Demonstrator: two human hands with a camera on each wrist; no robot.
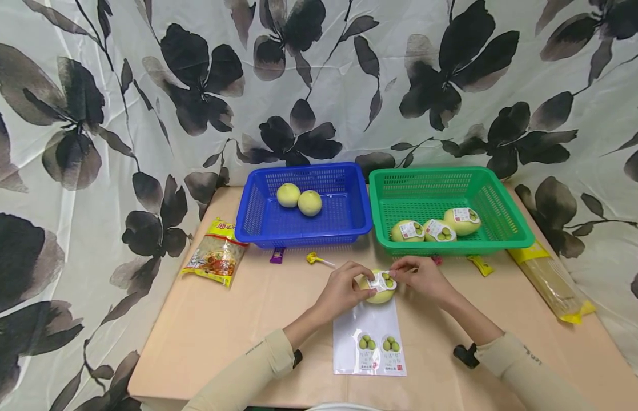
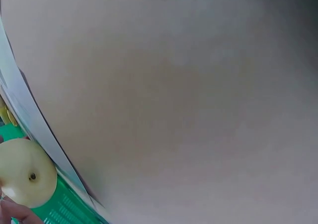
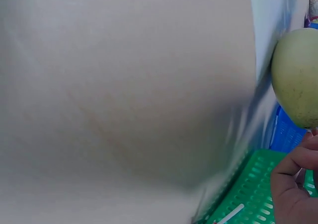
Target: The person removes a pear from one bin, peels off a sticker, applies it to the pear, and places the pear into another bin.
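One beige tabletop (image 1: 205, 325), floral cloth (image 1: 349, 74) behind, left fingers (image 1: 356, 270) round a fruit (image 1: 380, 297), right fingers (image 1: 410, 264) pinched on its label (image 1: 380, 281).

I hold a round, yellow-green fruit (image 1: 382, 297), white picture sticker (image 1: 378, 281) uppermost, at the far end of my flat sticker sheet (image 1: 367, 322), which bears two stickers.

Only illegible print on label (image 1: 378, 282), sheet (image 1: 344, 348), bag (image 1: 216, 255)
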